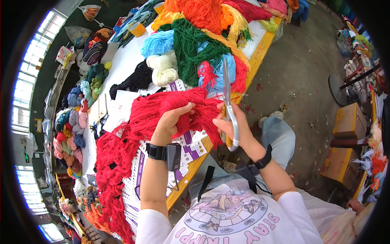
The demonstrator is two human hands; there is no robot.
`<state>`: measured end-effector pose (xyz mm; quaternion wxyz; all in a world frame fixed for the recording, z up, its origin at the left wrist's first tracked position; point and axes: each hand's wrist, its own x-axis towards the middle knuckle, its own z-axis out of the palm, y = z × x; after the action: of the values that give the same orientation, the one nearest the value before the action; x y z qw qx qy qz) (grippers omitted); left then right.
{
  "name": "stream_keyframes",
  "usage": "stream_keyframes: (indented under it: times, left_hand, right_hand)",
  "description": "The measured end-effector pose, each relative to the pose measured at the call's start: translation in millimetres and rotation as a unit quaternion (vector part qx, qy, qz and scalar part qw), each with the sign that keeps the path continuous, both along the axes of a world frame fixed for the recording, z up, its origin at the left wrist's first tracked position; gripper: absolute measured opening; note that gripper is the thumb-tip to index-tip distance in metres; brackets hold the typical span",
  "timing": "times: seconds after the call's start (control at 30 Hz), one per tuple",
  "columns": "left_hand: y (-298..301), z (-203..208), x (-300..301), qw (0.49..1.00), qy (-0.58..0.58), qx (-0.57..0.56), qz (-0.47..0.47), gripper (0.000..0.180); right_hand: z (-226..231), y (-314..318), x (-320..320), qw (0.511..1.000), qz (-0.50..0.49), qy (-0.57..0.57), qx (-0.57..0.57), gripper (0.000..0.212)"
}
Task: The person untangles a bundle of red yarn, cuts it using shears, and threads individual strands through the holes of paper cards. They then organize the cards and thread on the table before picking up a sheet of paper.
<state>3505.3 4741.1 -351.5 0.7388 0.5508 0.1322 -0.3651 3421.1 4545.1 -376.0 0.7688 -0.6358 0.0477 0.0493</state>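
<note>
Head view: left hand (pixel 174 121), partly hidden, grips red yarn (pixel 160 105); right hand (pixel 242 127) clasps scissors (pixel 227 97).

Orange yarn (pixel 194 16) lies near the far end of the table (pixel 262 49), green yarn (pixel 185 57) toward its right edge, cream yarn (pixel 163 70) and black yarn (pixel 136 79) toward its left. Two cartons (pixel 347 121) stand beyond the right edge.

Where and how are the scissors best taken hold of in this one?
Probably by the handles, coming from the person's near right side, where the right hand holds them. The scissors point away from the body, so their long blades lie at the far end and the handles face the wearer.
</note>
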Motion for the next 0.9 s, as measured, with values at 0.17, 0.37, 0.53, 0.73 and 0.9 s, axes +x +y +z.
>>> stream_keyframes:
  times: [0.17, 0.37, 0.53, 0.73, 0.9]
  left_hand:
    - [-1.5, 23.7, 2.7, 0.997, -0.047, 0.047, 0.028, 0.026]
    - [27.6, 124.1, 17.5, 0.946, -0.301, -0.069, 0.095, 0.030]
    - [88.3, 221.2, 20.5, 0.910, -0.328, -0.223, 0.121, 0.029]
    - [131.2, 269.1, 13.2, 0.875, -0.384, -0.211, 0.206, 0.035]
    - [134.3, 255.4, 22.3, 0.884, -0.350, -0.203, 0.236, 0.038]
  right_hand:
    - [-2.3, 37.9, 45.0, 0.973, -0.036, -0.158, -0.161, 0.044]
    - [-7.3, 5.9, 65.4, 0.936, -0.145, -0.139, -0.289, 0.039]
    - [29.6, -48.9, 130.6, 0.826, -0.210, -0.240, -0.465, 0.049]
    - [76.6, -55.0, 265.3, 0.804, -0.123, -0.212, -0.542, 0.045]
    - [29.4, -62.6, 363.6, 0.800, 0.012, -0.183, -0.571, 0.057]
